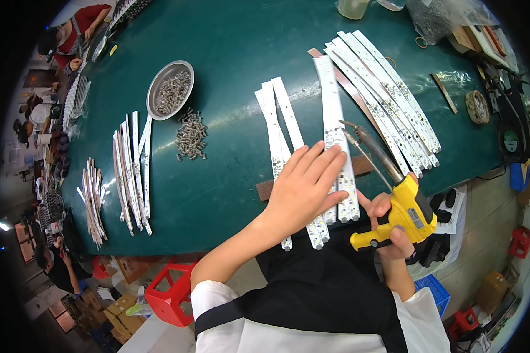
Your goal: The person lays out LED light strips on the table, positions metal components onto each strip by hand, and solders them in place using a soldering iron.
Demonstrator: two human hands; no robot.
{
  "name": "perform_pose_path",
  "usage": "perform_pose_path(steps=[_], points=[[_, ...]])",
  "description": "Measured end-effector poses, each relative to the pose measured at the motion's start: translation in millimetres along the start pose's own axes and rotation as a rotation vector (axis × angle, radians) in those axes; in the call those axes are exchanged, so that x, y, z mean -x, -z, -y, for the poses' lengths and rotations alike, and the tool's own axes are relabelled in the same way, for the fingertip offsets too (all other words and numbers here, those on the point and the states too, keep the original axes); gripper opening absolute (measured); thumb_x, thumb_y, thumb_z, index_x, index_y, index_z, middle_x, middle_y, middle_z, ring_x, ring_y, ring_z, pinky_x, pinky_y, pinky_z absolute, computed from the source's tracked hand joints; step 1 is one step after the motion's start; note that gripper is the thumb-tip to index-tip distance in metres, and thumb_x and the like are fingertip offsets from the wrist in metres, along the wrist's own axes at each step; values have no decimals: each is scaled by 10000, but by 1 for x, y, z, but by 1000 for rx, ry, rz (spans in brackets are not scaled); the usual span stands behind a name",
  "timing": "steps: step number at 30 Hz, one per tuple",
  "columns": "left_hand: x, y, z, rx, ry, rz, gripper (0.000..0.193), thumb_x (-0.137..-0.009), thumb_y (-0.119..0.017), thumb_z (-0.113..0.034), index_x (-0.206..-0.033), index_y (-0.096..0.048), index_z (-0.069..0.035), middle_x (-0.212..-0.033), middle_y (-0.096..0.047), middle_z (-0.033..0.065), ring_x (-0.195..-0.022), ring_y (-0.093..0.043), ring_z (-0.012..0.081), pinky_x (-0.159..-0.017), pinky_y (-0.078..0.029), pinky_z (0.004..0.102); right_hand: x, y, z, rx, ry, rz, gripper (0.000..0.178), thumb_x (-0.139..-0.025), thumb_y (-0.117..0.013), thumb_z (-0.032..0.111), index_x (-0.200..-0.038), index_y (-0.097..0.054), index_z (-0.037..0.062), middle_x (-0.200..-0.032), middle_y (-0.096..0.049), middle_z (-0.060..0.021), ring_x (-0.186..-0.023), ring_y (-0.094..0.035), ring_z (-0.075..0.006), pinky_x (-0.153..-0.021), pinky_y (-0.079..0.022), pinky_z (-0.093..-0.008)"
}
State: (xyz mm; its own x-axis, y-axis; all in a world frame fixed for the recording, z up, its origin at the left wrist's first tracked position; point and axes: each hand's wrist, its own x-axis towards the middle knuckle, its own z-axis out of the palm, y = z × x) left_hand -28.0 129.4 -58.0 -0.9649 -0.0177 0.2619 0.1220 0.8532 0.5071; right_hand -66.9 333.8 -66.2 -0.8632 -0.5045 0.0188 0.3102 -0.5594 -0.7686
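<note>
My left hand [306, 182] lies flat, fingers stretched out, over white LED circuit strips [331, 88] near the front edge of the green table. In my right hand [399, 247] is a yellow soldering gun [409, 212]. Its long metal tip and a thin tube beside it point up and left, close above the strips by my left fingertips. A brown bar [266, 190] runs crosswise beneath the strips. More narrow white strips [274, 126] fan out left of the middle. A larger fan of white strips [388, 97] lies to the right, beyond the gun.
A metal bowl [157, 97] of small metal parts stands at left, with a loose heap [191, 135] beside it. Two strip bundles [129, 176] [92, 200] lie farther left. At right are a small round dish [477, 107] and a black device [510, 138]. A red stool [169, 291] stands below.
</note>
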Motion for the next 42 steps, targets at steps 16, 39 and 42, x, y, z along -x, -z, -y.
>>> perform_pose_path(steps=[16,39,42], points=[[6,19,15,-45,-99,53,525,-725,-754,-230,-1199,-595,-71,-1274,-564,71,-1288,-478,254,-1064,-358,443,4,4,-1,-97,-17,64,915,-781,-625,152,-1504,-72,65,-979,-570,-192,-950,-562,-277,-1050,-316,-585],[-23,-12,-8,-93,-117,-5,479,-734,-734,-212,-1165,-587,-63,-1203,-563,75,-1097,-547,255,-915,-445,379,-8,17,14,23,97,-8,924,-764,-589,203,-1509,-67,41,-942,-528,-117,-918,-541,-225,-1067,-255,-688],[-14,-9,-9,-192,-70,-2,459,-737,-737,-223,-1144,-601,-63,-1190,-562,85,-1108,-544,259,-939,-435,394,-8,17,12,16,84,-7,928,-760,-593,198,-1508,-66,40,-944,-536,-118,-914,-543,-223,-1067,-259,-685]])
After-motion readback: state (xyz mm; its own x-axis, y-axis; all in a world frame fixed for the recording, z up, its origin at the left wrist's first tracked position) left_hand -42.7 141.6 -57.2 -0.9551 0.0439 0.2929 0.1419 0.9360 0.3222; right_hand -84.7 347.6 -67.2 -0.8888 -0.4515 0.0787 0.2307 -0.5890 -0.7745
